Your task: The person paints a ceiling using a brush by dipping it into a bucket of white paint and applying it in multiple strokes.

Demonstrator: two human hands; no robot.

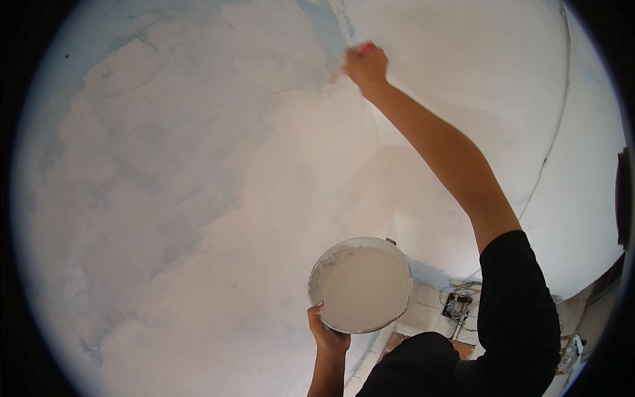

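Observation:
My left hand grips the near left rim of a round bucket, thumb over the edge. Smooth off-white liquid lies inside it, with smears on the inner wall. At upper centre, my right hand is closed in a fist against the wall, its arm stretched out. A bit of a red-handled tool shows at the fist; blur and the fingers hide its kind. The wall beside this fist has pale coating with blue patches showing through.
A cable runs down the wall at the right. Lower down, white tiles surround a dark box with loose wires. A dark-edged object stands at the far right. My black sleeve covers the lower right.

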